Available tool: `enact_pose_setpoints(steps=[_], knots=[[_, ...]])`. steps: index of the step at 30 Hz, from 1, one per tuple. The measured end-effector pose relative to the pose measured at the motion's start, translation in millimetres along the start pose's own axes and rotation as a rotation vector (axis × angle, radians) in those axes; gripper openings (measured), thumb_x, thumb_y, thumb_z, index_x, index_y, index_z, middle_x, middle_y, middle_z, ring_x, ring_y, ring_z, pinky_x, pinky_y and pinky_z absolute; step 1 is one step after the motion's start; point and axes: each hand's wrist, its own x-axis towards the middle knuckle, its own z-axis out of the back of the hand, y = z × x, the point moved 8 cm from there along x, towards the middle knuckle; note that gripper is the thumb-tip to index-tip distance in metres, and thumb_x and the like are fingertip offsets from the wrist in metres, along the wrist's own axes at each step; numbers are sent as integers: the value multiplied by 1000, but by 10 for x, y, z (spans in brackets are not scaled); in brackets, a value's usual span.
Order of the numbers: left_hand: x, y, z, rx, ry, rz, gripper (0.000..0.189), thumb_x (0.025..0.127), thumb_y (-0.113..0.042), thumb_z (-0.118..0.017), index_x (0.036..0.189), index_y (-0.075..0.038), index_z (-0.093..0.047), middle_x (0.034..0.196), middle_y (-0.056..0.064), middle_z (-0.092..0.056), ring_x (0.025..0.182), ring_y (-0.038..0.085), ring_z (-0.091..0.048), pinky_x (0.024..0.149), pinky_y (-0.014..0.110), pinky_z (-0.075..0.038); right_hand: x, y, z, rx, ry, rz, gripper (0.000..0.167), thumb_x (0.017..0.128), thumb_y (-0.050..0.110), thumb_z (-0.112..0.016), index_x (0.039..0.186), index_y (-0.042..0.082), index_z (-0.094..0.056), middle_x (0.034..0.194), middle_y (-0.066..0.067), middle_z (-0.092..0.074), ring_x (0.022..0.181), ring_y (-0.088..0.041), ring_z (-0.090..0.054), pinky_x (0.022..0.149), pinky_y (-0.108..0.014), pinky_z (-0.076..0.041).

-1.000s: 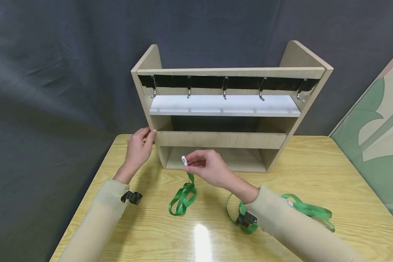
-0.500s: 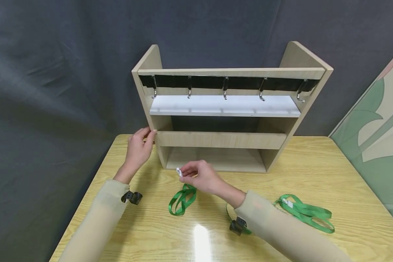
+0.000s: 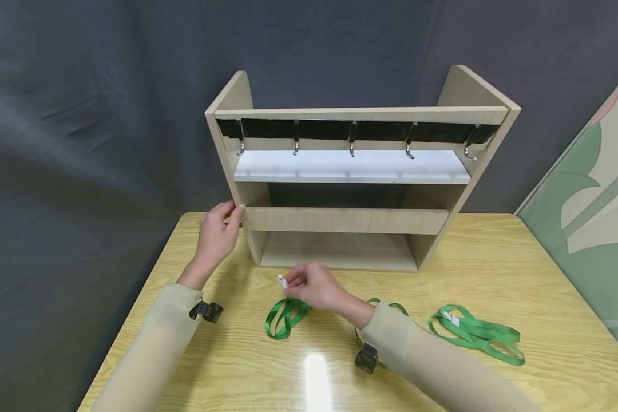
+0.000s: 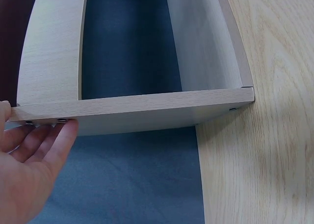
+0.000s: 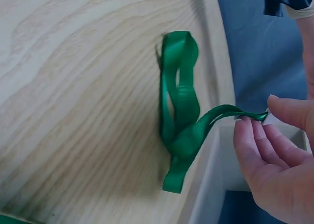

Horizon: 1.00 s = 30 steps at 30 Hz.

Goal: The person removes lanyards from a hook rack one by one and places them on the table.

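A wooden hook rack (image 3: 347, 220) stands at the back of the table. My left hand (image 3: 216, 237) grips the rack's left side panel (image 4: 137, 104), thumb at the front edge and fingers behind it. Just in front of the rack, my right hand (image 3: 314, 286) pinches the white end piece (image 3: 282, 281) of a green lanyard (image 5: 190, 87) between thumb and fingers. The rest of that ribbon lies looped on the tabletop, joined to the pinched end by a short raised stretch. Part of the white piece is hidden by my fingers.
A second green lanyard (image 3: 486, 332) with a white fitting lies to the right. Another green ribbon is partly covered by my right forearm (image 3: 417, 349). Several metal hooks (image 3: 352, 146) hang from the rack's black strip (image 3: 324, 129). A dark curtain (image 3: 340, 46) is behind.
My right hand has lowered and shifted slightly left with the white end, and more of the ribbon now rests on the table. My left hand stays on the rack's side.
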Motion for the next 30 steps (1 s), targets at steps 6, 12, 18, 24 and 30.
enact_pose_setpoints(steps=[6,12,18,24,30], knots=[[2,-5,-1,6,0,-2,32,100,-25,-53,108,3,-67,95,14,-64,83,22,-65,62,32,-57,-10,-101,-66,-61,10,-61,9,84,8,-74,88,3,-68,75,-1,-62,65,-12,-59,54,-24,-52],[5,-6,1,11,0,3,31,99,-23,-54,108,4,-67,94,14,-64,83,23,-65,63,32,-57,-12,-178,-117,-102,13,-107,10,84,9,-75,87,3,-68,72,-1,-61,63,-14,-60,52,-24,-52],[4,-16,1,10,3,4,31,100,-22,-54,109,4,-67,96,15,-64,84,24,-65,63,31,-57,-28,-244,-167,-161,43,-122,10,85,8,-73,88,-1,-69,68,-2,-64,58,-12,-60,49,-22,-50],[3,-24,-4,3,14,8,32,100,-23,-53,110,4,-67,96,15,-64,86,24,-65,64,32,-58,-49,-242,-181,-205,58,-113,10,85,10,-74,82,1,-72,66,-3,-66,54,-12,-58,49,-21,-48],[4,-12,-1,5,15,19,32,100,-23,-53,109,4,-67,96,15,-64,86,24,-65,64,31,-58,-69,-224,-146,-228,58,-110,10,85,9,-73,86,-1,-72,67,-2,-64,51,-9,-53,47,-21,-47]])
